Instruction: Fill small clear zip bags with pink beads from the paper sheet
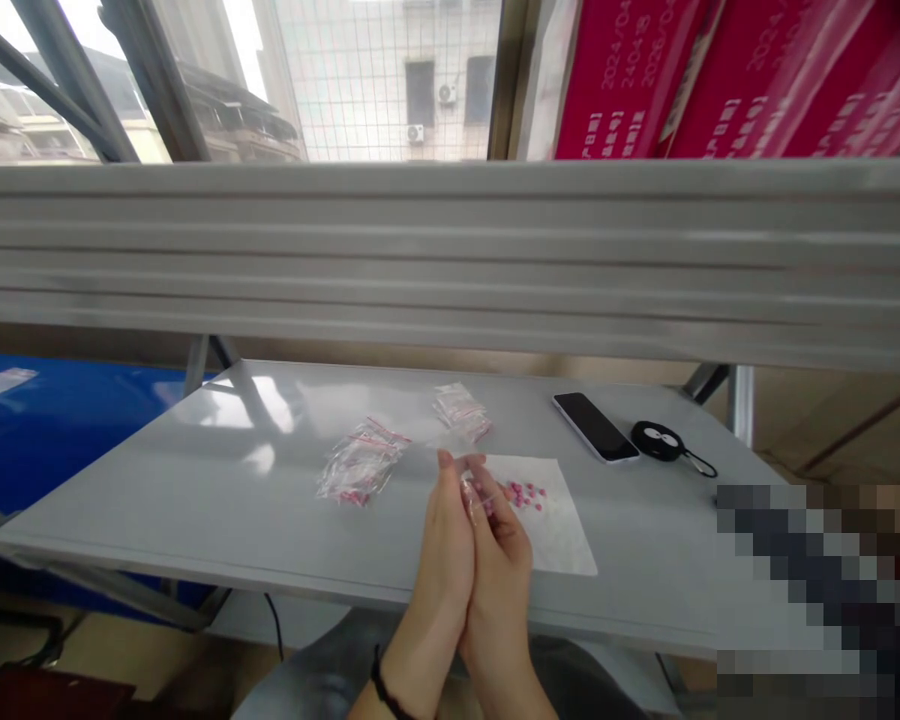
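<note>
My left hand and my right hand are pressed together over the near part of the table. Between their fingers they grip a small clear plastic zip bag with some pink inside; its outline is partly hidden by the fingers. Just right of my right hand, small pink beads lie scattered on a sheet of white paper. To the left is a pile of clear zip bags, with pink pieces showing at its near end. Behind my hands sits another small stack of clear bags.
A phone and a round black case with a loop lie at the back right of the grey table. A metal shelf beam crosses above, with red boxes on it. The right corner is pixelated.
</note>
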Demonstrator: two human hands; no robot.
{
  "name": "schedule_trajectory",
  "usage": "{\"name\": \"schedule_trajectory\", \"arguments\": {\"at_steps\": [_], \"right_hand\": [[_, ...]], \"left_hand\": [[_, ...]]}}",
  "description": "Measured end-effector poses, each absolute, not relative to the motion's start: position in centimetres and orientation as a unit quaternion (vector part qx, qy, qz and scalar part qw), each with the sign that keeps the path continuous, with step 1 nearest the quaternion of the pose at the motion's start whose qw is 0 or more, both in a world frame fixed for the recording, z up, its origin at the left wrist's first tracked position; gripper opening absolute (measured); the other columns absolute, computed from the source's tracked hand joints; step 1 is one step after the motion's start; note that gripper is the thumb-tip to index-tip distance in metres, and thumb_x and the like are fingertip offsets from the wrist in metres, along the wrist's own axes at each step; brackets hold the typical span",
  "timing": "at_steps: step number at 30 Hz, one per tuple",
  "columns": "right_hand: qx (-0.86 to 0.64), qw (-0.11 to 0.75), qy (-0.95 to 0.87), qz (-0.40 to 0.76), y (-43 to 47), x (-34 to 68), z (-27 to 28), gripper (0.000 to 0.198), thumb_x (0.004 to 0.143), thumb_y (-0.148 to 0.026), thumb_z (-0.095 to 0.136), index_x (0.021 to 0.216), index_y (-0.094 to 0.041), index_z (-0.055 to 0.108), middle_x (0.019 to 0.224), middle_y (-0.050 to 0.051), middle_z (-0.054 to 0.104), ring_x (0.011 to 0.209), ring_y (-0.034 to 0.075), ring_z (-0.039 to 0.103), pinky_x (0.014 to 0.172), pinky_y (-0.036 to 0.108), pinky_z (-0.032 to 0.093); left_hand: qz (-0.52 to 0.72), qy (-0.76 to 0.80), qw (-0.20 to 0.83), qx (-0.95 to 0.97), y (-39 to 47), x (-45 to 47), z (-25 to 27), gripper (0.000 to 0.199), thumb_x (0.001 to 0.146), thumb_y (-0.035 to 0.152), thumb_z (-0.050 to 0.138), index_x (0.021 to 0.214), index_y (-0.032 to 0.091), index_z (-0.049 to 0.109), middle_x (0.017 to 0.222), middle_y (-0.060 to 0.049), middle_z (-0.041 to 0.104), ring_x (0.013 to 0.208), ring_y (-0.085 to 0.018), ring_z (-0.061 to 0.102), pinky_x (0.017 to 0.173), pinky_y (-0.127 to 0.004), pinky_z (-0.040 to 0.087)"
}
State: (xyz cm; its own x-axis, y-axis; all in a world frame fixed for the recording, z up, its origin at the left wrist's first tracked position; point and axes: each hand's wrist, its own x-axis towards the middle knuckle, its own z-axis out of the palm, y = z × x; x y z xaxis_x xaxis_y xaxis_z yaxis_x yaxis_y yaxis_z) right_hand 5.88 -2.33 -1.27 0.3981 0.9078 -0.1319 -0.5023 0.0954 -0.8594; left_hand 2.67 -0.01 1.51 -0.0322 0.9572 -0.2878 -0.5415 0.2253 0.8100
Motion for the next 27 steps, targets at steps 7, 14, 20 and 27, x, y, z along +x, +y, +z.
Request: {"name": "schedule_trajectory", "arguments": {"at_steps": [7, 14, 20, 27], "right_hand": [[-0.508, 0.658, -0.335, 0.444, -2.5, 6.3, -0.2, 0.044, 0.082, -0.040, 0.073, 0.123, -0.023, 0.072, 0.131, 0.009, 0.070, 0.125, 0.028, 0.062, 0.105, 0.042, 0.049], [-0.441, 0.727, -0.338, 0.403, -3.7, 6.6, 0.2, 0.031, 0.079, -0.036, 0.076, 0.108, -0.028, 0.077, 0.119, 0.005, 0.075, 0.112, 0.025, 0.068, 0.098, 0.039, 0.052], [-0.443, 0.728, -0.313, 0.420, -3.0, 6.6, -1.0, 0.028, 0.082, -0.038, 0.072, 0.107, -0.025, 0.076, 0.119, 0.006, 0.074, 0.113, 0.026, 0.066, 0.102, 0.041, 0.048], [-0.490, 0.660, -0.386, 0.418, -2.5, 6.6, -0.5, 0.025, 0.087, -0.038, 0.067, 0.105, -0.023, 0.076, 0.109, 0.007, 0.076, 0.102, 0.024, 0.069, 0.091, 0.037, 0.052]], "left_hand": [[0.556, 0.422, 0.688, 0.198, -0.5, 2.6, 2.2, 0.084, 0.082, 0.082, 0.045, 0.109, 0.008, 0.073, 0.079, -0.013, 0.075, 0.079, -0.027, 0.074, 0.073, -0.032, 0.057], [0.595, 0.404, 0.609, 0.335, -3.1, 2.6, 3.9, 0.077, 0.088, 0.078, 0.039, 0.116, 0.015, 0.071, 0.098, -0.014, 0.076, 0.093, -0.028, 0.072, 0.081, -0.036, 0.056], [0.568, 0.447, 0.592, 0.356, -2.0, 3.0, 2.9, 0.076, 0.090, 0.076, 0.037, 0.112, 0.012, 0.071, 0.099, -0.015, 0.076, 0.096, -0.028, 0.071, 0.089, -0.037, 0.053], [0.590, 0.409, 0.660, 0.223, -0.7, 3.0, 1.9, 0.076, 0.078, 0.082, 0.051, 0.099, 0.011, 0.071, 0.079, -0.011, 0.074, 0.081, -0.026, 0.072, 0.078, -0.034, 0.055]]}}
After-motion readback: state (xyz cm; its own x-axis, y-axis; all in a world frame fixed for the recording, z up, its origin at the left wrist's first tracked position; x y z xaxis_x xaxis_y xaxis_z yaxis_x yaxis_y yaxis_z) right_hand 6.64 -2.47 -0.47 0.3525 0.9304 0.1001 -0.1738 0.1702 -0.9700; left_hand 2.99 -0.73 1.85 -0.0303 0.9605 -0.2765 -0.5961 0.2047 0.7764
